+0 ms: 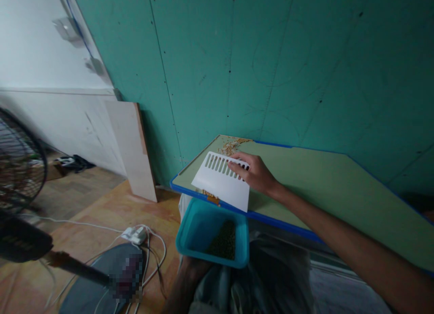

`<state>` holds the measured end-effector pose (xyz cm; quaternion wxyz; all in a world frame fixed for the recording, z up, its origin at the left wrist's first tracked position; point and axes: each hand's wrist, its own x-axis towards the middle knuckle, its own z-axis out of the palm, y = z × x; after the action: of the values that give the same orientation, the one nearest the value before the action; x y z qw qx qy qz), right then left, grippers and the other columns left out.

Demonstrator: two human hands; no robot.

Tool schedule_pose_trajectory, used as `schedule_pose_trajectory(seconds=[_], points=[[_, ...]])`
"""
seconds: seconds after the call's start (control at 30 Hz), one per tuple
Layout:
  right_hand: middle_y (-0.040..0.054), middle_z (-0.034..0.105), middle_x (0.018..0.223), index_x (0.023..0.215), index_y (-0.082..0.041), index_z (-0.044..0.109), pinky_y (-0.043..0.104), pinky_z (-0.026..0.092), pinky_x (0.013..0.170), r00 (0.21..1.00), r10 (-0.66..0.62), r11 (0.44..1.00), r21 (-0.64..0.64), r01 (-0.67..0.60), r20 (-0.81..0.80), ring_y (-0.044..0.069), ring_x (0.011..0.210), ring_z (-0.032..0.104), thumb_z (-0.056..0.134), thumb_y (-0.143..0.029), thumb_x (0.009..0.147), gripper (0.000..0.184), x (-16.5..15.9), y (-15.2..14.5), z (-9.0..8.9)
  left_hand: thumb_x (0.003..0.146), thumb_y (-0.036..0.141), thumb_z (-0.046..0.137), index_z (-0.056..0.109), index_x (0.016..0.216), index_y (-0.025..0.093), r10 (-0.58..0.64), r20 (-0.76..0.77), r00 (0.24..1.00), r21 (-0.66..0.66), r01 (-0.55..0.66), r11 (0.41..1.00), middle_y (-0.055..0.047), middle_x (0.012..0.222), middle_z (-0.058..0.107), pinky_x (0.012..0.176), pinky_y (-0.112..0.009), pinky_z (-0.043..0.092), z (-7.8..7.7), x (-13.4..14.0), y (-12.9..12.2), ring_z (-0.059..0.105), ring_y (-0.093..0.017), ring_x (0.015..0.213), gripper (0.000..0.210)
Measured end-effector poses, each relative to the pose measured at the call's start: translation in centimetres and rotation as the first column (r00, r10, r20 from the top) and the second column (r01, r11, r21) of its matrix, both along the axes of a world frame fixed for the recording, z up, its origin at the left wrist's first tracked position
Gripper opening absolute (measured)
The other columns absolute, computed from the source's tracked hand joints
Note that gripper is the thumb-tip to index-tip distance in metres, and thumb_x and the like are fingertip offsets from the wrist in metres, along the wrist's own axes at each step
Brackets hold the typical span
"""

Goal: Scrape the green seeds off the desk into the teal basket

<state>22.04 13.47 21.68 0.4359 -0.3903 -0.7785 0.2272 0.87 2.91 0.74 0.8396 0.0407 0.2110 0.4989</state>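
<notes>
My right hand (251, 171) grips the slotted top of a white plastic sheet (224, 187), fingers closed at the slots. The sheet leans over the near left corner of a pale green tabletop (298, 178) with a blue rim. Some yellowish bean-like grains (207, 194) lie at the table edge beside its lower side. Just below that edge is a teal plastic tub (185, 235), with small dark green grains (224, 241) gathered at its right side. From underneath, my left hand (196, 266) supports the tub; its fingers are mostly hidden.
More yellowish grains and pale bits (230, 147) are scattered at the table's far left corner. A green wall (210, 79) stands behind. To the left are a leaning board (127, 147), a fan (20, 165) and a power strip (135, 235) with loose white cables on the floor.
</notes>
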Motion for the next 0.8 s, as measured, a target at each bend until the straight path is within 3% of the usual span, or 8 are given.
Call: schedule_pose_trajectory(seconds=[0.23,0.3,0.33,0.4,0.43,0.5,0.67,0.8], points=[[0.0046,0.074,0.083,0.103,-0.017,0.075,0.028,0.046,0.057,1.000,0.026,0.999,-0.026,-0.026,-0.008,0.016,0.065,0.064,0.064,-0.044,0.093,0.031,0.1,-0.1,0.1,0.058,0.047,0.094,0.084,0.100,0.013,-0.039,-0.001,0.999,0.004,0.039,0.999,-0.012,0.120,0.081,0.121,-0.046,0.042,-1.0,-0.3,0.1,0.054,-0.039,0.142,0.055],[0.0046,0.074,0.083,0.103,-0.017,0.075,0.027,0.046,0.057,1.000,0.027,0.999,-0.023,-0.027,-0.008,0.016,0.065,0.064,0.064,-0.043,0.093,0.030,0.1,-0.1,0.2,0.067,0.047,0.088,0.082,0.106,0.011,-0.043,0.037,0.998,0.015,0.043,0.999,-0.013,0.120,0.080,0.122,-0.043,0.040,-2.2,-0.6,0.3,0.061,-0.037,0.135,0.053],[0.0045,0.074,0.084,0.103,-0.017,0.075,0.027,0.046,0.058,0.999,0.031,0.999,-0.020,-0.031,-0.006,0.016,0.066,0.064,0.064,-0.043,0.093,0.030,0.1,-0.1,0.2,0.079,0.051,0.078,0.082,0.107,0.012,-0.029,0.042,0.999,0.032,0.028,0.999,-0.011,0.121,0.080,0.122,-0.043,0.040,-3.0,-0.7,0.4,0.066,-0.035,0.129,0.049],[0.0046,0.074,0.084,0.102,-0.017,0.075,0.027,0.045,0.059,0.999,0.041,0.999,-0.009,-0.041,-0.003,0.016,0.069,0.064,0.063,-0.042,0.093,0.029,0.1,-0.1,0.2,0.094,0.053,0.058,0.082,0.110,0.017,-0.004,0.028,1.000,0.182,-0.001,0.983,-0.010,0.127,0.077,0.119,-0.044,0.043,-4.6,-0.9,0.8,0.071,-0.033,0.123,0.046],[0.0046,0.074,0.084,0.102,-0.017,0.075,0.027,0.045,0.060,0.999,0.046,0.999,-0.003,-0.046,-0.002,0.016,0.070,0.064,0.063,-0.042,0.093,0.029,0.0,-0.2,0.3,0.096,0.044,0.057,0.083,0.108,0.019,0.070,0.026,0.997,0.320,-0.074,0.944,-0.010,0.128,0.076,0.116,-0.045,0.047,-5.3,-1.0,1.0,0.072,-0.032,0.121,0.038],[0.0045,0.074,0.083,0.102,-0.016,0.075,0.027,0.045,0.060,0.999,0.052,0.999,0.003,-0.052,-0.003,0.016,0.071,0.064,0.064,-0.042,0.093,0.030,0.0,-0.2,0.3,0.097,0.045,0.056,0.081,0.114,0.020,0.052,0.079,0.996,0.436,-0.081,0.896,-0.010,0.128,0.075,0.112,-0.041,0.051,-6.2,-1.2,1.3,0.075,-0.030,0.115,0.039],[0.0045,0.074,0.085,0.103,-0.016,0.075,0.027,0.046,0.061,0.998,0.063,0.998,-0.006,-0.063,-0.007,0.016,0.071,0.064,0.064,-0.042,0.093,0.031,-0.1,-0.3,0.2,0.102,0.039,0.048,0.074,0.125,0.015,0.018,0.126,0.992,0.520,-0.082,0.851,-0.013,0.135,0.070,0.111,-0.035,0.050,-5.8,-1.3,1.4,0.069,-0.028,0.124,0.042],[0.0045,0.074,0.087,0.103,-0.016,0.075,0.027,0.046,0.061,0.997,0.074,0.997,-0.009,-0.074,-0.018,0.016,0.072,0.064,0.064,-0.043,0.093,0.030,-0.2,-0.2,0.1,0.098,0.040,0.057,0.070,0.128,0.017,0.081,0.136,0.987,0.459,-0.135,0.878,-0.014,0.130,0.073,0.110,-0.038,0.051,-5.6,-1.2,1.2,0.073,-0.030,0.118,0.040]])
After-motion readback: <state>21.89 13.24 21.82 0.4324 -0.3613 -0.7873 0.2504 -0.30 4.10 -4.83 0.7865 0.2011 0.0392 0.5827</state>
